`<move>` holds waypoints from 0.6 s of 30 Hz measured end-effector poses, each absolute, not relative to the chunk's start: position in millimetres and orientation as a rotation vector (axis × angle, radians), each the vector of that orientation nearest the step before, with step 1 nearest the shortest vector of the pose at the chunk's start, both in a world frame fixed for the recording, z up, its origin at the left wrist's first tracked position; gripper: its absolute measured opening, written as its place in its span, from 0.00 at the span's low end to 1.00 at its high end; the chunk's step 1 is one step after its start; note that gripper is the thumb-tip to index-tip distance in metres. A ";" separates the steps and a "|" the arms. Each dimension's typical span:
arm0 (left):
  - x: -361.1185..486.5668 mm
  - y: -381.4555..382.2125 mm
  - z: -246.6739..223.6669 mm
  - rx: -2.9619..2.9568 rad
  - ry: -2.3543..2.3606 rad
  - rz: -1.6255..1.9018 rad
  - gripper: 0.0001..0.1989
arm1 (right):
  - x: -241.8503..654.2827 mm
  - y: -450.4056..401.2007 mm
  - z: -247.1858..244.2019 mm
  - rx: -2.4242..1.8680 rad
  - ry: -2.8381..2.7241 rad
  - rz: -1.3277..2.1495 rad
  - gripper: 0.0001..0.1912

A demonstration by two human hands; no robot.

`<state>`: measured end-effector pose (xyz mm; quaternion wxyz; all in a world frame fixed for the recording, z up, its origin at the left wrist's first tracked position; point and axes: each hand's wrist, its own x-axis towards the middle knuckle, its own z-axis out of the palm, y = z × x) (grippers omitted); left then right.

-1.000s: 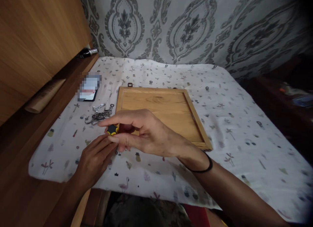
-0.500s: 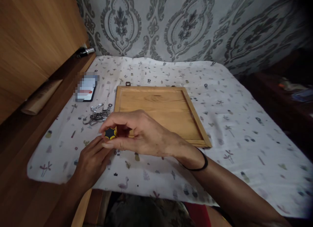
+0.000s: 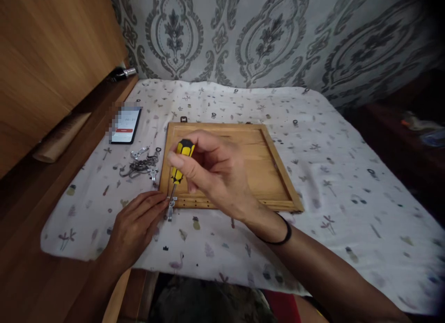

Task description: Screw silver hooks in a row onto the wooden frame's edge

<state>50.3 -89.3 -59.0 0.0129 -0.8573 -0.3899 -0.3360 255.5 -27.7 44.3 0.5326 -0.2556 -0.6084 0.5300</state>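
My right hand (image 3: 217,174) is closed around the yellow and black handle of a screwdriver (image 3: 182,161). The screwdriver tilts, and its shaft points down to a small metal latch (image 3: 171,207) at the near left corner of a shallow wooden frame (image 3: 285,174) with a board inside. Along the frame's near edge run several small dark holes. My left hand (image 3: 134,223) has its fingers pressed together at that same corner, fingertips beside the latch. Whether the screwdriver's tip sits in a screw is too small to tell.
Left of the frame lies a pile of metal hardware (image 3: 141,165), with another latch (image 3: 153,175) beside it. A phone (image 3: 127,126) rests farther back on the patterned cloth (image 3: 222,262). Wooden furniture (image 3: 59,59) borders the left side, and a patterned curtain (image 3: 222,35) hangs behind.
My right hand has shifted right and up, tipping the screwdriver so its side and shaft now show. My left hand stays near the frame's corner, now uncovered along with the latch.
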 end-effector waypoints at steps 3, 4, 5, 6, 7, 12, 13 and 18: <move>50.5 -89.1 -58.2 -2.677 -1.210 -1.048 0.12 | 253.8 -25.4 34.3 -0.657 -1.498 1.238 0.19; 50.8 -89.2 -57.9 -2.679 -1.208 -1.048 0.12 | 253.1 -25.3 31.6 -0.666 -1.510 1.227 0.19; 51.0 -89.2 -57.6 -2.682 -1.207 -1.047 0.12 | 252.6 -25.4 29.6 -0.671 -1.518 1.215 0.19; 51.3 -89.2 -57.4 -2.683 -1.207 -1.046 0.12 | 252.1 -25.6 28.3 -0.674 -1.526 1.204 0.19; 51.5 -89.3 -57.2 -2.683 -1.208 -1.046 0.12 | 251.8 -25.7 27.4 -0.679 -1.535 1.194 0.19; 51.6 -89.6 -57.9 -2.681 -1.211 -1.057 0.12 | 250.7 -25.2 23.7 -0.705 -1.591 1.143 0.19; 51.5 -89.7 -58.1 -2.685 -1.212 -1.059 0.12 | 250.4 -25.0 22.5 -0.705 -1.597 1.137 0.19; 51.3 -89.6 -59.0 -2.686 -1.213 -1.069 0.11 | 249.6 -24.6 17.9 -0.681 -1.601 1.142 0.17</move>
